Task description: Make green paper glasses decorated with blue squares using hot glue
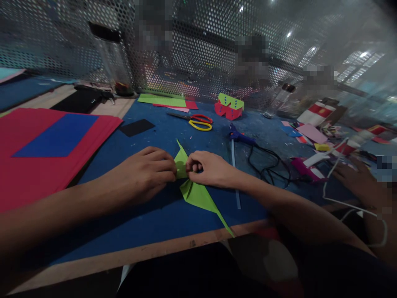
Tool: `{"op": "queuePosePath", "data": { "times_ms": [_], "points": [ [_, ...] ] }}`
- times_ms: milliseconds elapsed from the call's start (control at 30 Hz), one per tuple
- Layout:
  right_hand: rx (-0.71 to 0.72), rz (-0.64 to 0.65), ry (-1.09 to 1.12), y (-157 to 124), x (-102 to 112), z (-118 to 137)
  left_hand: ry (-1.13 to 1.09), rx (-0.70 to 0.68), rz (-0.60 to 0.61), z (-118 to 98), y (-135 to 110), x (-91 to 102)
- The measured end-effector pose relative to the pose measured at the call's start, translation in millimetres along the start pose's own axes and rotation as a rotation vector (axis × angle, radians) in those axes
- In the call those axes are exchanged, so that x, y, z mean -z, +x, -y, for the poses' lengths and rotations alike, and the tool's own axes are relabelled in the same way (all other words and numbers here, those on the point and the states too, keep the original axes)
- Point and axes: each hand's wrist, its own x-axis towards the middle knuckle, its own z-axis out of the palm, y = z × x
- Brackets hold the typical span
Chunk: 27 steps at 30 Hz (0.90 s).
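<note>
A folded piece of bright green paper [198, 194] lies on the blue tabletop near its front edge, with thin pointed ends at top and bottom. My left hand [155, 171] grips its left side, fingers curled and pressed together. From the right, my right hand [209, 167] pinches the paper's middle between thumb and curled fingers. Part of the paper is hidden behind both hands. Just beyond lie scissors [198, 121] with one red and one yellow handle. A blue glue gun [240, 135] rests to the right, a clear glue stick [235, 165] pointing toward me.
Red sheets [37, 182] topped by a blue rectangle [58, 134] cover the left side. A black card [137, 127] lies nearby. Farther back are a green-and-red paper butterfly [229, 106] and a glass jar [114, 62]. A black cable [269, 163] loops rightward, near another person's hand [356, 178].
</note>
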Motion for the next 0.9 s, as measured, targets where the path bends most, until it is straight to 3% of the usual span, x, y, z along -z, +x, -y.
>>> {"op": "queuePosePath", "data": {
  "times_ms": [433, 600, 900],
  "points": [
    [-0.013, 0.032, 0.061, 0.8, 3.6, -0.8, -0.001, 0.063, 0.006, -3.5, -2.0, -5.3],
    [-0.029, 0.025, 0.055, 1.0, 3.8, 1.2, 0.047, 0.002, 0.051, -7.8, -1.0, -4.1],
    [0.000, 0.029, 0.048, -0.8, 3.2, -1.5, 0.079, -0.056, 0.030, -8.2, 1.3, -3.0]
  ]
}}
